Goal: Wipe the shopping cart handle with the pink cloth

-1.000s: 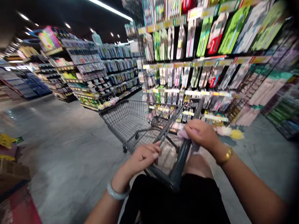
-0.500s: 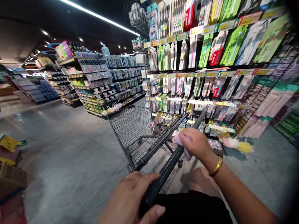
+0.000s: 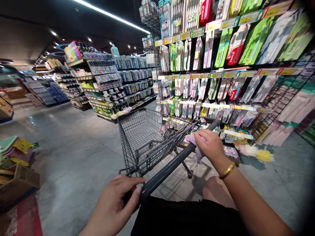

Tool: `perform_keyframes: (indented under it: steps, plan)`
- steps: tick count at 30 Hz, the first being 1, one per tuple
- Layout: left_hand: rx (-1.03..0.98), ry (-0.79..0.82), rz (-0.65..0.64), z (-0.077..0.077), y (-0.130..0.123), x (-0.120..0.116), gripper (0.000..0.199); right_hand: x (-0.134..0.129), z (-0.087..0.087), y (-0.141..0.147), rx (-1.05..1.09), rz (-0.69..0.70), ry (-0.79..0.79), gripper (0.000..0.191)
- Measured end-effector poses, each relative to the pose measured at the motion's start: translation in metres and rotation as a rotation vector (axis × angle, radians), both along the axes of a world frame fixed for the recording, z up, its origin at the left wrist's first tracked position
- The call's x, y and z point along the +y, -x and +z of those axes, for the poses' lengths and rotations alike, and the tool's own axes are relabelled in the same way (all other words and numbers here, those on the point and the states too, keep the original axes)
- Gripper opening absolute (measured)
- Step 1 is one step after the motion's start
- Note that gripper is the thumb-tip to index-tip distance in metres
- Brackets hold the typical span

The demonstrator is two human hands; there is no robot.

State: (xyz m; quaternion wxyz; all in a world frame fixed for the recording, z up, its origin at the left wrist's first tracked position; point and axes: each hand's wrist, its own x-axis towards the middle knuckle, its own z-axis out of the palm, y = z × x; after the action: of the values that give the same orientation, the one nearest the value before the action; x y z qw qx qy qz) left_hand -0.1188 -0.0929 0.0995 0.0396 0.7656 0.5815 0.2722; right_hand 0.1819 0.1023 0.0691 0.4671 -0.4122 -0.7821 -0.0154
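A dark grey wire shopping cart (image 3: 144, 132) stands in front of me, its basket bare, with its handle bar (image 3: 169, 167) running from lower left to upper right. My left hand (image 3: 116, 200) is curled round the near left end of the bar, thumb and forefinger on either side of it. Farther up, my right hand (image 3: 210, 144) presses a crumpled lilac cloth (image 3: 198, 150) onto the bar, fingers closed over it. Part of the cloth hangs below the bar. A gold bracelet (image 3: 227, 170) circles my right wrist.
Close on the right rises a rack of packaged toothbrushes (image 3: 209, 85). More stocked shelves (image 3: 103, 82) stand at the back left. A cardboard box (image 3: 22, 183) and a red stand (image 3: 26, 216) are at the lower left. Grey floor (image 3: 73, 157) lies between.
My left hand has moved left to the end of the bar. The cart handle now lies flatter across the view. My right hand stays closed on the cloth, slightly farther right.
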Motion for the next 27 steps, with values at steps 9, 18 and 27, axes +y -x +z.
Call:
perform_keyframes:
  steps: [9,18,27]
  plan:
    - [0.412,0.060,0.252,0.010,-0.036,0.001,0.053,-0.042,0.020,0.055,-0.197,0.286,0.101,0.031]
    - [0.402,0.116,0.283,0.009,-0.079,0.053,0.041,0.005,0.022,0.015,-0.377,-0.223,0.204,0.039]
    - [0.464,0.167,0.312,0.009,-0.042,0.016,0.040,-0.019,0.003,0.000,-0.247,0.054,0.073,0.037]
